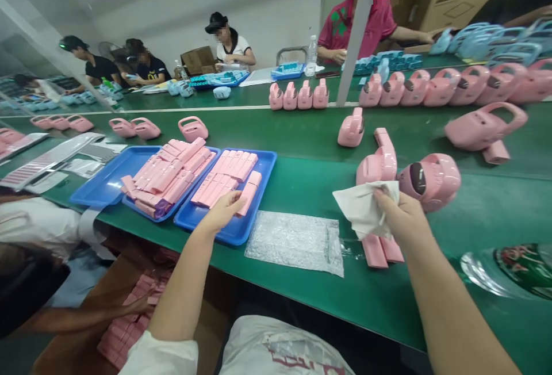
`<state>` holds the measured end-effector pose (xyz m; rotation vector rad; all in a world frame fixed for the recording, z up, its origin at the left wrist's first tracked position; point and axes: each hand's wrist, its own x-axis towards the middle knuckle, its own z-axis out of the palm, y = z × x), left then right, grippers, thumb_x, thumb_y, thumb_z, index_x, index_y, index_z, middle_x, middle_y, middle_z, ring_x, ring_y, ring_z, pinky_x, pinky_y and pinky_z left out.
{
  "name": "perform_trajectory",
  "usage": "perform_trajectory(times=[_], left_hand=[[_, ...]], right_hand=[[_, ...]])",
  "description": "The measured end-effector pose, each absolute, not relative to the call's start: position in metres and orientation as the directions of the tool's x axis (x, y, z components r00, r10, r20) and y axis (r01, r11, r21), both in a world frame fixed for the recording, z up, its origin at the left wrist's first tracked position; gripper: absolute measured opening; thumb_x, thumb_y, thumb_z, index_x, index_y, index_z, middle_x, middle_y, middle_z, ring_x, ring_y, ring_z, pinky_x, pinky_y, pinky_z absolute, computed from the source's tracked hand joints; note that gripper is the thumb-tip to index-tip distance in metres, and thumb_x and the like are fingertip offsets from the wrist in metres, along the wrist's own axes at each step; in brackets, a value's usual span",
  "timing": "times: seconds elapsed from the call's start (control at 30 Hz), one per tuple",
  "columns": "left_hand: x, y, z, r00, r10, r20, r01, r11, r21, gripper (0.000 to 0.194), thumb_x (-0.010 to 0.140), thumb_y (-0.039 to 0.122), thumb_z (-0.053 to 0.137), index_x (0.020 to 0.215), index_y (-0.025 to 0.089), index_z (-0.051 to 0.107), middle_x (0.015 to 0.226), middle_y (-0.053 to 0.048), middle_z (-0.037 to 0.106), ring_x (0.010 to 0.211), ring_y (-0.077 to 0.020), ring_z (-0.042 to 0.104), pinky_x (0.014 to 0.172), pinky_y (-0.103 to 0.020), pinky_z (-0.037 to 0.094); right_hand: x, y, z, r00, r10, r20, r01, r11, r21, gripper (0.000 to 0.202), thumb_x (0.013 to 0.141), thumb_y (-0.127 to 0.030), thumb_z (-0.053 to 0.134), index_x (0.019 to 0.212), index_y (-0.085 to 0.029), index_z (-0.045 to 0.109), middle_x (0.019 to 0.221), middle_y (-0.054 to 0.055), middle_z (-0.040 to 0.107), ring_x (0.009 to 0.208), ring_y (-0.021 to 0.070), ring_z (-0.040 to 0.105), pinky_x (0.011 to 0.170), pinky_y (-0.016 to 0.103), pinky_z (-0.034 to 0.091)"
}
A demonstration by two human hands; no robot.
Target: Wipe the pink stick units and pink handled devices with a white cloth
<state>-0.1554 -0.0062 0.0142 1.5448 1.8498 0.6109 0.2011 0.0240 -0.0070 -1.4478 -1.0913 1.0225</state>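
Observation:
My left hand reaches into a blue tray with its fingers closed on the left side of a pink rectangular plastic piece. Similar pink pieces lie in rows beside it in the same tray. In my right hand is a crumpled white cloth, pinched between thumb and fingers. Just beyond the cloth stand a pink handled housing and another with a dark window. Two pink pieces lie below the cloth, partly covered by it.
A bubble-wrap sheet lies between my hands. Left of my tray, another tray holds heaped pink pieces. A green bottle lies at right. Pink housings line the bench behind. A person's hand reaches into a carton at lower left.

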Motion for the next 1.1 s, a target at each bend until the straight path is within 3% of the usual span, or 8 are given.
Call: perform_trajectory(times=[0.1, 0.2, 0.43, 0.57, 0.7, 0.87, 1.0, 1.1], left_hand=[[-0.125, -0.008, 0.026, 0.13, 0.971, -0.2, 0.15, 0.18, 0.972, 0.045, 0.081, 0.049, 0.059, 0.111, 0.016, 0.054, 0.098, -0.009, 0.066, 0.075, -0.0146, 0.063, 0.068, -0.027, 0.051], [-0.082, -0.005, 0.028, 0.374, 0.913, -0.164, -0.226, 0.261, 0.939, 0.054, 0.07, 0.046, 0.075, 0.11, 0.017, 0.053, 0.091, -0.008, 0.067, 0.072, -0.0167, 0.065, 0.067, -0.029, 0.052], [-0.013, 0.004, 0.009, 0.519, 0.84, -0.16, -0.192, 0.297, 0.935, 0.058, 0.07, 0.046, 0.077, 0.11, 0.015, 0.047, 0.085, -0.004, 0.064, 0.067, -0.0133, 0.064, 0.061, -0.025, 0.05], [-0.004, -0.003, -0.005, 0.465, 0.859, -0.214, -0.192, 0.333, 0.923, 0.058, 0.073, 0.058, 0.069, 0.106, 0.015, 0.05, 0.088, -0.003, 0.06, 0.062, -0.009, 0.058, 0.051, -0.021, 0.045], [0.001, -0.006, -0.012, 0.335, 0.907, -0.255, -0.277, 0.354, 0.893, 0.071, 0.071, 0.082, 0.044, 0.097, 0.016, 0.05, 0.067, 0.002, 0.054, 0.044, -0.0073, 0.046, 0.036, -0.019, 0.031], [-0.003, -0.002, -0.01, 0.194, 0.923, -0.333, -0.493, 0.385, 0.78, 0.07, 0.071, 0.084, 0.038, 0.086, 0.017, 0.05, 0.067, 0.0, 0.058, 0.055, -0.0095, 0.056, 0.049, -0.019, 0.045], [-0.013, 0.0, -0.007, 0.359, 0.898, -0.252, -0.503, 0.414, 0.759, 0.061, 0.067, 0.074, 0.062, 0.084, 0.016, 0.05, 0.067, 0.002, 0.056, 0.038, -0.0025, 0.041, 0.032, -0.015, 0.026], [-0.018, -0.001, -0.005, 0.439, 0.875, -0.203, -0.473, 0.418, 0.776, 0.045, 0.068, 0.047, 0.077, 0.085, 0.015, 0.05, 0.073, 0.003, 0.057, 0.036, -0.0001, 0.039, 0.032, -0.014, 0.024]], right_hand=[[0.194, 0.023, -0.011, 0.129, 0.981, -0.147, -0.086, -0.137, -0.987, 0.048, 0.055, -0.062, 0.074, 0.071, -0.017, 0.064, 0.065, 0.004, 0.066, 0.059, 0.0205, 0.06, 0.053, 0.031, 0.049], [0.186, 0.023, -0.01, 0.057, 0.981, -0.185, -0.197, -0.171, -0.965, 0.052, 0.053, -0.064, 0.076, 0.072, -0.018, 0.064, 0.065, 0.004, 0.067, 0.061, 0.0221, 0.063, 0.055, 0.032, 0.051], [0.176, 0.02, -0.009, 0.24, 0.97, -0.041, -0.354, 0.048, -0.934, 0.051, 0.062, -0.065, 0.07, 0.084, -0.019, 0.064, 0.078, 0.006, 0.071, 0.076, 0.0244, 0.068, 0.068, 0.034, 0.056], [0.175, 0.013, -0.018, 0.198, 0.939, 0.282, 0.084, 0.27, -0.959, 0.043, 0.087, -0.055, 0.048, 0.101, -0.019, 0.067, 0.097, 0.009, 0.072, 0.092, 0.0276, 0.068, 0.079, 0.042, 0.057], [0.162, 0.005, -0.026, -0.228, 0.717, 0.658, 0.473, 0.673, -0.568, 0.042, 0.092, -0.034, 0.045, 0.128, -0.016, 0.057, 0.135, 0.013, 0.055, 0.134, 0.0294, 0.042, 0.108, 0.052, 0.039], [0.139, -0.007, -0.033, -0.564, 0.385, 0.73, 0.298, 0.92, -0.256, 0.04, 0.094, -0.022, 0.038, 0.131, -0.013, 0.053, 0.128, 0.011, 0.061, 0.135, 0.0193, 0.042, 0.115, 0.043, 0.031], [0.15, 0.007, -0.037, -0.183, 0.709, 0.682, 0.301, 0.7, -0.647, 0.03, 0.092, -0.031, 0.049, 0.112, -0.017, 0.066, 0.115, 0.01, 0.069, 0.119, 0.0249, 0.059, 0.104, 0.043, 0.046], [0.165, 0.025, -0.034, 0.385, 0.901, 0.202, -0.095, 0.256, -0.962, 0.029, 0.086, -0.044, 0.057, 0.091, -0.017, 0.069, 0.094, 0.007, 0.073, 0.095, 0.0252, 0.069, 0.083, 0.039, 0.058]])
